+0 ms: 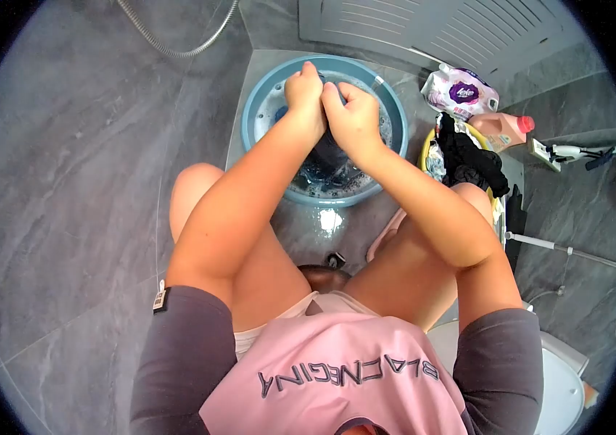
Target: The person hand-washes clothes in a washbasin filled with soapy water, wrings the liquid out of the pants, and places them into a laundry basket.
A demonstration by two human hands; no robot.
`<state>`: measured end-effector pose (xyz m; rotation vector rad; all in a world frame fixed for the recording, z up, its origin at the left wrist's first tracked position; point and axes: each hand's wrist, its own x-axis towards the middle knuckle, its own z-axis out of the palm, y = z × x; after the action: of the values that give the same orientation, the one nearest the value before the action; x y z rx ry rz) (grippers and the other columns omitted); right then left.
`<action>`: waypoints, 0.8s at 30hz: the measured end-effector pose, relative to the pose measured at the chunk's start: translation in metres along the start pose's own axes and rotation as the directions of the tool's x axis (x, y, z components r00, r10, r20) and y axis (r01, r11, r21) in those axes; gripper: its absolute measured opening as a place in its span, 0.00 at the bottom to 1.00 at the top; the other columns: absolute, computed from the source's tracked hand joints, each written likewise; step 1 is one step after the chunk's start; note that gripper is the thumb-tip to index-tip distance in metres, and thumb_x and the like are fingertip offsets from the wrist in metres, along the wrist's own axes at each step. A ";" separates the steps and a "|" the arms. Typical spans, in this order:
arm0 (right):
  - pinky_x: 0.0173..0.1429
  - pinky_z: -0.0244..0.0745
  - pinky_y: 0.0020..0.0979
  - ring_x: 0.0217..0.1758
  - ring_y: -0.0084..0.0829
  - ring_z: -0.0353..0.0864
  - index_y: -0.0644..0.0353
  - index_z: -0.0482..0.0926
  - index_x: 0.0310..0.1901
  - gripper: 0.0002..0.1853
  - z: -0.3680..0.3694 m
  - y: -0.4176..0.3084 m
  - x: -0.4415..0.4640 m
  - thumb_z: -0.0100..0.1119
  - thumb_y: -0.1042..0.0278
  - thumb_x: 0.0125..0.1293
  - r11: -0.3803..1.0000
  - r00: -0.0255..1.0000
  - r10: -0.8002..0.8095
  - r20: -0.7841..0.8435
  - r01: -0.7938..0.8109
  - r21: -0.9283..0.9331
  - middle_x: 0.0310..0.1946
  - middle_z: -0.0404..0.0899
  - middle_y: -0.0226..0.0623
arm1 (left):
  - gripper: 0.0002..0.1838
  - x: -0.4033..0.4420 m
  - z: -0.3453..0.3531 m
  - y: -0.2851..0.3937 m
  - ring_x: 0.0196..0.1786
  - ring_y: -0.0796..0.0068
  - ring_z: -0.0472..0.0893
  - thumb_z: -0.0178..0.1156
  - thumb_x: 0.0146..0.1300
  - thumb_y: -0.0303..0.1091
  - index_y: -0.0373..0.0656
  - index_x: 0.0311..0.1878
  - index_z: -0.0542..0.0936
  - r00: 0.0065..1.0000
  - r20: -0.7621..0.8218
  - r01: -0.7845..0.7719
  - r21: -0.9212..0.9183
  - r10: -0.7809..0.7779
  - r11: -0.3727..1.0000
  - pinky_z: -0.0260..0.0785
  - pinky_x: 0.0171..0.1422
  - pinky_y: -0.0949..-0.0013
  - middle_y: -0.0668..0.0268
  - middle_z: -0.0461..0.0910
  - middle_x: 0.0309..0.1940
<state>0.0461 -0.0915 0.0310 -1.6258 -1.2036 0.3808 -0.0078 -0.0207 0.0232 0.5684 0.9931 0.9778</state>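
Cloth (332,148), dark, wet-looking, bunched between both hands, lower part trailing down into blue basin (247,116). Left hand (303,100): fingers wrapped tight around cloth, thumb pointing up. Right hand (353,119): fingers likewise clenched on cloth, just beside left, knuckles close together. Exact finger placement under cloth partly hidden, can't tell. Suds (274,96) on water around cloth, bubbles along inner wall. Basin on grey tiled floor (90,196), ahead of spread bare knees; shiny light reflection on floor just in front of near rim. To right of basin, near but apart: yellow tub (425,156) piled with black clothes (467,156), some draped over edge. Beyond tub, white package (460,90) with purple label; just beside, pink bottle (502,130), red cap. Farther off: grey slatted panel (424,25) behind basin, metal hose (177,52) looping at upper left. Pink shirt (329,348), dark sleeves, nearest camera.
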 end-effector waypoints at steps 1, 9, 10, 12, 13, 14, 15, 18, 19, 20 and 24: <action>0.26 0.65 0.40 0.18 0.49 0.71 0.67 0.74 0.21 0.18 0.000 0.006 0.005 0.51 0.59 0.58 1.000 1.000 0.001 -0.001 -0.001 0.000 0.17 0.69 0.56 | 0.18 -0.002 0.001 -0.004 0.37 0.67 0.74 0.41 0.68 0.43 0.36 0.38 0.73 0.999 -0.029 -0.015 -0.013 0.015 1.000 0.66 0.44 0.62 0.59 0.75 0.34; 0.25 0.65 0.39 0.14 0.40 0.69 0.67 0.73 0.18 0.21 0.000 0.034 0.029 0.49 0.56 0.58 0.992 0.991 0.108 -0.074 -0.102 0.072 0.13 0.70 0.51 | 0.20 -0.016 -0.001 -0.028 0.41 0.69 0.73 0.43 0.67 0.43 0.32 0.39 0.75 0.988 0.039 -0.152 0.467 0.151 0.871 0.63 0.47 0.63 0.55 0.76 0.39; 0.25 0.65 0.40 0.15 0.43 0.70 0.67 0.72 0.18 0.20 0.003 0.023 0.015 0.50 0.57 0.58 0.999 0.998 0.050 -0.028 -0.050 -0.005 0.14 0.69 0.53 | 0.18 -0.010 -0.006 -0.014 0.38 0.70 0.73 0.43 0.67 0.42 0.35 0.37 0.74 0.991 0.068 -0.127 0.223 0.115 0.966 0.64 0.45 0.64 0.58 0.75 0.35; 0.25 0.65 0.40 0.17 0.47 0.70 0.67 0.72 0.18 0.18 0.006 -0.002 -0.003 0.52 0.60 0.57 0.998 1.000 0.006 -0.007 -0.005 0.060 0.15 0.67 0.55 | 0.16 -0.005 -0.008 0.004 0.37 0.72 0.72 0.42 0.68 0.40 0.37 0.37 0.74 0.999 0.050 0.010 0.074 -0.014 0.997 0.64 0.44 0.64 0.61 0.74 0.34; 0.25 0.65 0.40 0.17 0.49 0.70 0.67 0.72 0.18 0.18 0.005 -0.007 -0.005 0.52 0.60 0.57 0.999 1.000 0.011 0.005 -0.011 0.050 0.15 0.67 0.55 | 0.16 -0.014 -0.004 0.012 0.37 0.71 0.72 0.41 0.68 0.40 0.37 0.38 0.73 0.998 0.005 0.070 0.053 -0.070 0.996 0.64 0.46 0.64 0.60 0.75 0.35; 0.24 0.61 0.30 0.19 0.19 0.60 0.67 0.71 0.19 0.17 0.005 0.002 -0.002 0.52 0.63 0.60 0.995 0.999 -0.023 0.027 0.021 0.094 0.11 0.61 0.36 | 0.16 -0.016 -0.004 0.008 0.37 0.71 0.72 0.41 0.68 0.40 0.37 0.38 0.73 0.997 0.007 0.072 0.053 -0.073 0.996 0.64 0.46 0.64 0.60 0.75 0.35; 0.24 0.61 0.30 0.19 0.20 0.61 0.67 0.72 0.19 0.18 0.003 0.007 0.004 0.52 0.62 0.60 0.995 0.997 -0.078 0.006 0.078 0.061 0.11 0.63 0.36 | 0.17 -0.017 -0.003 0.000 0.40 0.71 0.73 0.41 0.68 0.40 0.37 0.39 0.74 1.000 -0.017 0.017 0.082 -0.016 0.997 0.64 0.48 0.64 0.60 0.75 0.37; 0.25 0.62 0.30 0.19 0.20 0.63 0.66 0.73 0.18 0.18 -0.005 0.041 0.040 0.52 0.60 0.58 0.990 0.987 0.130 -0.091 -0.124 0.069 0.11 0.67 0.32 | 0.20 -0.024 -0.001 -0.031 0.47 0.71 0.72 0.40 0.69 0.42 0.35 0.46 0.74 0.994 0.090 -0.087 0.349 0.058 0.933 0.62 0.53 0.66 0.58 0.75 0.44; 0.25 0.62 0.30 0.19 0.20 0.63 0.65 0.73 0.17 0.18 -0.008 0.048 0.048 0.52 0.60 0.58 0.962 0.959 0.254 -0.125 -0.236 0.139 0.12 0.68 0.30 | 0.20 -0.029 0.002 -0.038 0.47 0.71 0.72 0.40 0.69 0.42 0.34 0.47 0.74 0.987 0.163 -0.075 0.418 0.006 0.905 0.62 0.53 0.67 0.58 0.75 0.44; 0.25 0.62 0.30 0.19 0.20 0.63 0.65 0.73 0.17 0.17 -0.008 0.055 0.050 0.53 0.61 0.57 0.933 0.932 0.338 -0.132 -0.313 0.180 0.12 0.68 0.28 | 0.20 -0.032 0.007 -0.046 0.46 0.70 0.73 0.41 0.68 0.42 0.34 0.45 0.74 0.991 0.131 -0.076 0.414 0.023 0.907 0.63 0.52 0.66 0.59 0.75 0.42; 0.24 0.62 0.35 0.16 0.22 0.63 0.67 0.72 0.18 0.18 0.000 0.021 0.021 0.51 0.60 0.57 0.986 0.991 0.107 -0.079 -0.096 0.135 0.10 0.66 0.43 | 0.19 -0.010 0.004 -0.001 0.42 0.70 0.73 0.43 0.67 0.44 0.36 0.42 0.74 1.000 0.008 -0.024 0.352 0.022 0.936 0.64 0.48 0.63 0.60 0.76 0.38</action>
<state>0.0665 -0.0730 0.0191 -1.5779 -1.0133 0.4409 -0.0059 -0.0295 0.0282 0.8811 1.1696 0.8215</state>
